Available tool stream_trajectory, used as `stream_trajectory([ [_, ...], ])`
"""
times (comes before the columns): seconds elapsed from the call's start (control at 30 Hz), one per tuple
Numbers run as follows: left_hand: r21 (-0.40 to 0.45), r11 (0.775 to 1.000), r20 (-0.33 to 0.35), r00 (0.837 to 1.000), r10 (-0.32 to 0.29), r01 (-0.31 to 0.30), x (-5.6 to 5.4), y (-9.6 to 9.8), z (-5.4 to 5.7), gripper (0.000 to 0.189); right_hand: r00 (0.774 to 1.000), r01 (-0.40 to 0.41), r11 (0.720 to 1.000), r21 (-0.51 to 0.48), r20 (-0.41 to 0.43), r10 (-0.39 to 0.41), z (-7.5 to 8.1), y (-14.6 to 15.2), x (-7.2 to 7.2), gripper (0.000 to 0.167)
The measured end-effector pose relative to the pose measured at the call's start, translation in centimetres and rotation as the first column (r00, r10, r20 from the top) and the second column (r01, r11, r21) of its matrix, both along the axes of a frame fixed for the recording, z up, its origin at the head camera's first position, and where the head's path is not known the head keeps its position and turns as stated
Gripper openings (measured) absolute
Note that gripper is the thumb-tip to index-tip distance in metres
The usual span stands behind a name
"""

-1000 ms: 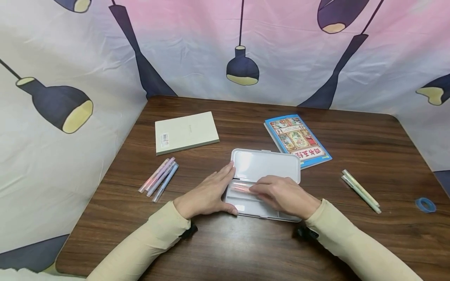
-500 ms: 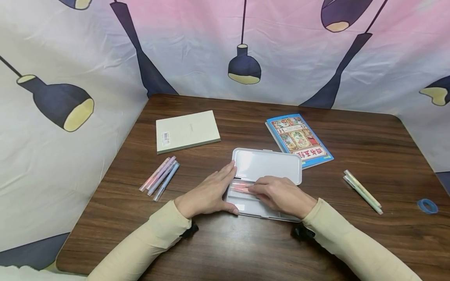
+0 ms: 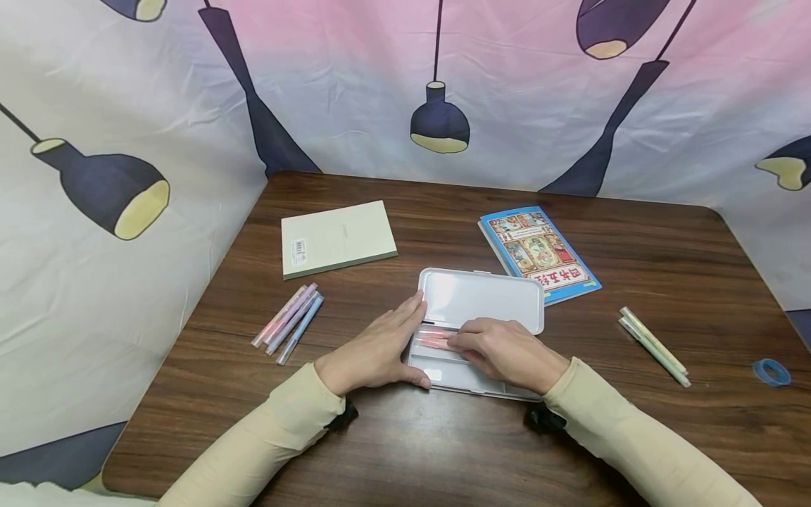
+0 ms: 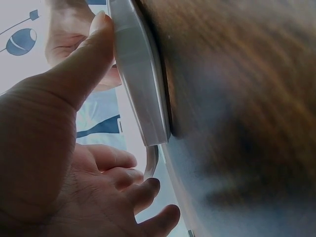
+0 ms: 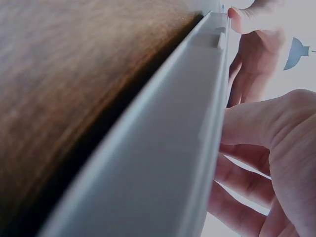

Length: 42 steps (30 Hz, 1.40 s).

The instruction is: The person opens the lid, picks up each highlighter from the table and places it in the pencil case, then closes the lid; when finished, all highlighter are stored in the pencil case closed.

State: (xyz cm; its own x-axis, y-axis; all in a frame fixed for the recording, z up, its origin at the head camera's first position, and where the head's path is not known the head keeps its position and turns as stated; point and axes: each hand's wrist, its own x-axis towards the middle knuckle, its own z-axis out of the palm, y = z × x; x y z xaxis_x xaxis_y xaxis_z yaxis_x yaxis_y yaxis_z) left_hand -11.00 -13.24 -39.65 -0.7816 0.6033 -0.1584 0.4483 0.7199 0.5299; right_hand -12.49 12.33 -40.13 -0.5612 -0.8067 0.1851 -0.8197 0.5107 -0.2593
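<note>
An open white pencil case lies mid-table, its lid tipped back and its tray nearest me. My left hand rests flat against the case's left end, thumb along the front edge. My right hand lies over the tray and pinches a pink pen that lies across the tray's back compartment. A second pink pen seems to lie beside it. The right wrist view shows the case's wall with that hand's fingers curled behind it. The rest of the tray is hidden under the hand.
A pale green notebook lies at the back left and a blue picture book behind the case. Several pastel pens lie left of it, two pale green pens right, and a blue tape ring far right. Printed cloth walls the table.
My right hand's fingers have crept slightly left along the pink pen in the tray. My left hand and the case have stayed put.
</note>
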Motion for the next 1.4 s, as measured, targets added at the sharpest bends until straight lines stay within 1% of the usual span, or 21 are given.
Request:
stream_trajectory([
  [0.43,-0.012,1.000,-0.006,1.000,0.002,-0.002,0.0,0.1,-0.1,0.121,1.000,0.012,1.000,-0.007,-0.007,-0.012,-0.1,0.2,0.1,0.019],
  [0.7,-0.009,1.000,0.008,1.000,0.006,-0.006,0.1,0.2,0.0,0.120,1.000,0.014,1.000,-0.016,-0.015,-0.015,-0.2,0.3,0.1,0.018],
  [0.97,-0.012,1.000,-0.001,1.000,0.004,-0.004,0.1,0.2,0.0,0.120,1.000,0.017,1.000,-0.019,-0.014,-0.017,-0.2,0.4,0.2,0.019],
  [1.27,-0.013,1.000,0.007,1.000,0.008,-0.008,0.1,0.2,0.0,0.120,0.999,0.014,0.997,-0.078,-0.037,-0.017,0.2,1.2,0.0,0.020],
  [1.4,-0.010,1.000,0.002,1.000,0.008,-0.008,0.1,0.1,0.0,0.121,0.998,0.038,0.995,-0.096,-0.045,-0.042,0.7,2.3,-0.1,0.022],
])
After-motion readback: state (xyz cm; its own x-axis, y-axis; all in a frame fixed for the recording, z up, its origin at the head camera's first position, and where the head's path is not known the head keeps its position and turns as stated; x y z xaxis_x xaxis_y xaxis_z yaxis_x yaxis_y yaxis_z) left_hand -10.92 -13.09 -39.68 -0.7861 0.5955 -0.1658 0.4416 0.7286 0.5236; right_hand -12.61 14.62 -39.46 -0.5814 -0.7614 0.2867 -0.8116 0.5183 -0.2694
